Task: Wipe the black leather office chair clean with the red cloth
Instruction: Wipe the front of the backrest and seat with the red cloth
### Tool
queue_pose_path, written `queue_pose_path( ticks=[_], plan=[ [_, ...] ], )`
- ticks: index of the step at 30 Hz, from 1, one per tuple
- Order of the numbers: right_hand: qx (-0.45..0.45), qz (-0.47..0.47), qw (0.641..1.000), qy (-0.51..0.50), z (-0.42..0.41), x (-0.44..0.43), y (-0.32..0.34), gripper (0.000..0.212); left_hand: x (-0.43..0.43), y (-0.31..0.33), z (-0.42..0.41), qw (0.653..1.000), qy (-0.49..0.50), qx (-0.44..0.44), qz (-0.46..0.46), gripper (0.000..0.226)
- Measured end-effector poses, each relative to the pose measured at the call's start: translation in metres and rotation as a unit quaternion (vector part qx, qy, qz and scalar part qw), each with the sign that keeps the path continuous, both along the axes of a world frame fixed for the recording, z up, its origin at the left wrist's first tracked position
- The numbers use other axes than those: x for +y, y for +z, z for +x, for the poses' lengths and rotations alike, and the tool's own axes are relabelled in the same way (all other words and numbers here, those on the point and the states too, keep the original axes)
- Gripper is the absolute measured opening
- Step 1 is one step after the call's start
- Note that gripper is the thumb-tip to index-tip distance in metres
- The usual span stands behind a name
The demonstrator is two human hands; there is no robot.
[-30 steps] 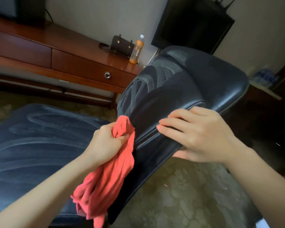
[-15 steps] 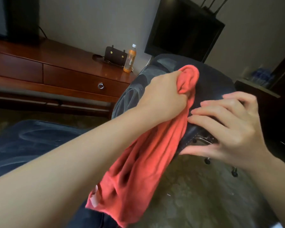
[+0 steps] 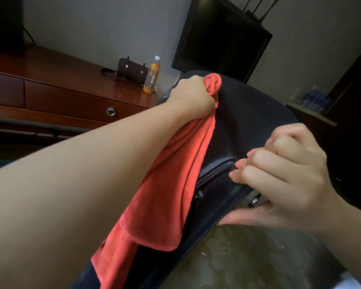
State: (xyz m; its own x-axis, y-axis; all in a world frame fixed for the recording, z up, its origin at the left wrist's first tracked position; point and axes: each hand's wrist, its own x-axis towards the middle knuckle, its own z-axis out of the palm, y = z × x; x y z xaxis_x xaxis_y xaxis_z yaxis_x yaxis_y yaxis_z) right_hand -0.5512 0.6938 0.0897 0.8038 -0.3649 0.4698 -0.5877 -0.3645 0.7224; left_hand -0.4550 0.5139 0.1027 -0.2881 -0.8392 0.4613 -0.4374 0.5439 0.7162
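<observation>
right hand (image 3: 290, 180) now tighter on chair (image 3: 248, 113); left hand (image 3: 193, 94) round cloth (image 3: 165, 195)

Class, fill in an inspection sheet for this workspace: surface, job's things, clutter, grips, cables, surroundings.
Surface: black leather chair, backrest glossy with a stitched edge.
Job's things: red cloth, draped down the backrest.
Clutter: orange bottle and dark bag on the wooden desk.
Grips: left hand grips the cloth's top end at the backrest's crest; right hand holds the backrest's edge, fingers curled over, thumb beneath.
Cables: thin dark cable against the wall, far left.
Surroundings: black screen by the wall; patterned carpet.
</observation>
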Motion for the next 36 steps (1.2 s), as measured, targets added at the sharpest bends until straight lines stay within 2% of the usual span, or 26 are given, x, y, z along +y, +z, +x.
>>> queue_pose_path(
  ticks=[3, 5, 16, 23, 28, 36],
  plan=[
    [-0.007, 0.011, 0.999, -0.03, 0.002, 0.0, 0.001, 0.066, -0.008, -0.002, -0.003, 0.999, 0.006, 0.022, 0.035, 0.036],
    [-0.017, 0.022, 0.999, -0.042, 0.006, 0.002, 0.002, 0.067, -0.008, -0.005, -0.001, 0.999, -0.001, 0.035, 0.033, 0.033],
    [-0.032, 0.045, 0.996, -0.066, 0.014, 0.008, 0.002, 0.07, 0.056, -0.032, 0.043, 0.991, -0.097, 0.079, -0.041, 0.009],
    [-0.03, 0.059, 0.991, -0.119, 0.019, 0.013, 0.005, 0.067, 0.093, -0.07, 0.069, 0.983, -0.101, 0.13, -0.076, 0.014],
    [-0.02, 0.087, 0.98, -0.176, 0.027, 0.019, 0.008, 0.059, 0.098, -0.109, 0.085, 0.986, -0.076, 0.149, -0.023, 0.019],
    [0.026, 0.096, 0.969, -0.227, 0.036, 0.023, 0.012, 0.051, 0.102, -0.167, 0.118, 0.98, -0.02, 0.146, 0.134, 0.013]
  ],
)
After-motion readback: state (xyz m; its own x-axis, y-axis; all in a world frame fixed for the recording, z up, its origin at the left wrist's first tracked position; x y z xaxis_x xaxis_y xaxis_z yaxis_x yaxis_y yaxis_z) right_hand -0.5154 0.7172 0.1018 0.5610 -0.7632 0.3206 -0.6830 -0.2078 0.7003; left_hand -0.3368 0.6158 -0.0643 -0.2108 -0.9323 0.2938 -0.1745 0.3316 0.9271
